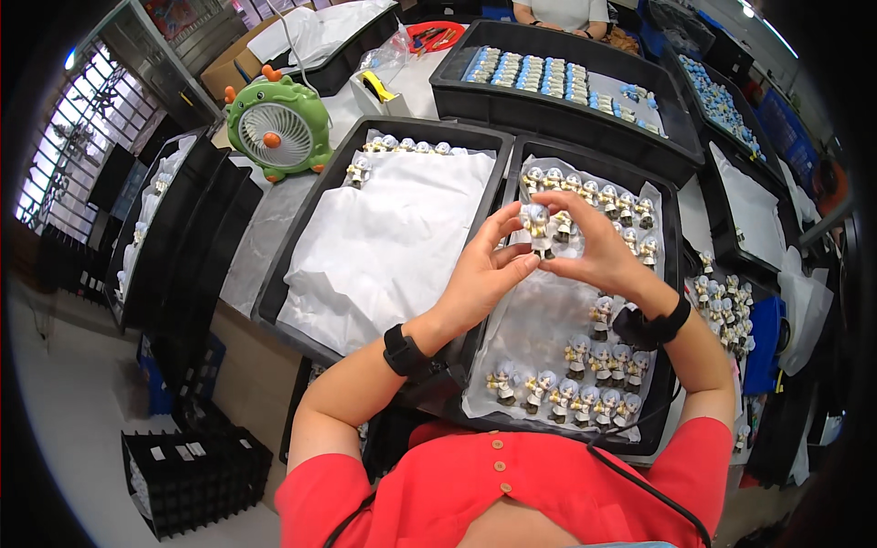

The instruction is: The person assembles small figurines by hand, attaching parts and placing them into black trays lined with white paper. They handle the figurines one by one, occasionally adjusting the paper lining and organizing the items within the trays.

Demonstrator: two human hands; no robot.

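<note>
A small figurine [536, 225] with pale hair and white clothing is held upright between my two hands, above the right-hand black tray [674, 365]. My left hand [491, 269] pinches it from the left side, thumb near its base. From the right, my right hand [599, 245] closes on it with its index finger over the top and its thumb low. A thin grey piece near the figurine's head is too small to name. Similar figurines [571, 393] stand on the tray's white liner, in rows near me and at the far end.
Left of it, another black tray [274, 290] holds a white sheet and several figurines along its far edge. A green animal-shaped fan [274, 128], a tape dispenser [377, 91] and a large tray of blue-and-white pieces [448, 89] stand beyond. More figurines [726, 315] crowd the right. Across the table sits a person [559, 11].
</note>
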